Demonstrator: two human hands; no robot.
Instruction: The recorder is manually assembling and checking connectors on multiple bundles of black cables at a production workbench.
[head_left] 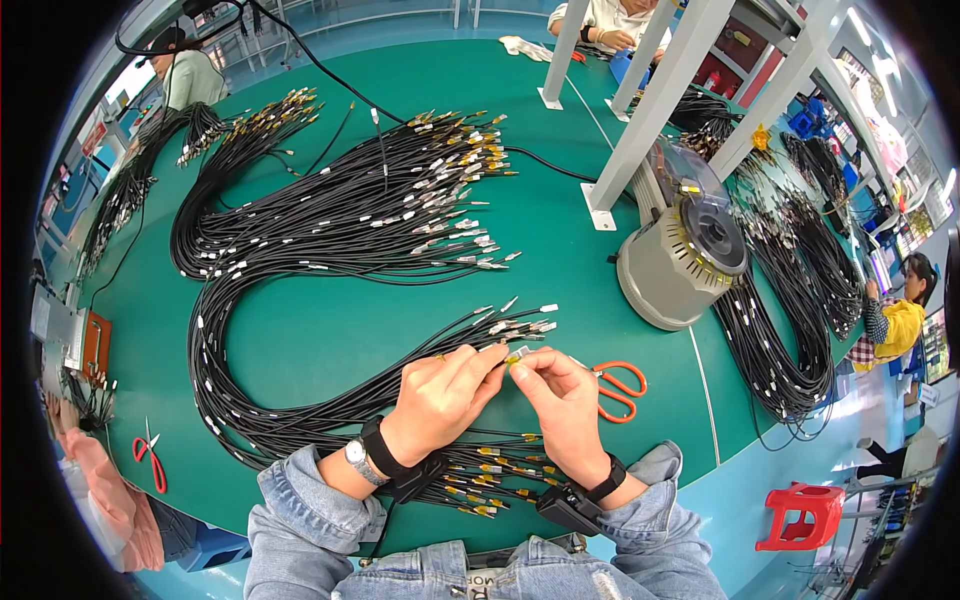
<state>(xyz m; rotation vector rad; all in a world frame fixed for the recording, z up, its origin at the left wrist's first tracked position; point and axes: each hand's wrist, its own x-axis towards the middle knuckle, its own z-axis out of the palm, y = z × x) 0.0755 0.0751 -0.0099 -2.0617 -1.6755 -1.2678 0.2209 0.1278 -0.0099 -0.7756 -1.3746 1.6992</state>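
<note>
My left hand [445, 397] is closed, its thumb and fingers pinching a black cable near its end. On that cable end sits a small yellow and white label [517, 356], which the thumb and forefinger of my right hand [562, 405] pinch from the other side. Loose cable ends with white tags [525, 325] lie just beyond my fingers. Beneath my wrists run more black cables with yellow tags [485, 470]. Orange-handled scissors [632, 382] rest on the green table right beside my right hand, their blades partly hidden by it.
A large U-shaped bundle of black cables [330, 230] covers the table's left and middle. Right of it stand a grey round machine [675, 260] and metal posts [655, 110]. Red scissors [152, 462] lie far left. More cables [785, 340] hang at the right; a red stool [800, 515] stands on the floor.
</note>
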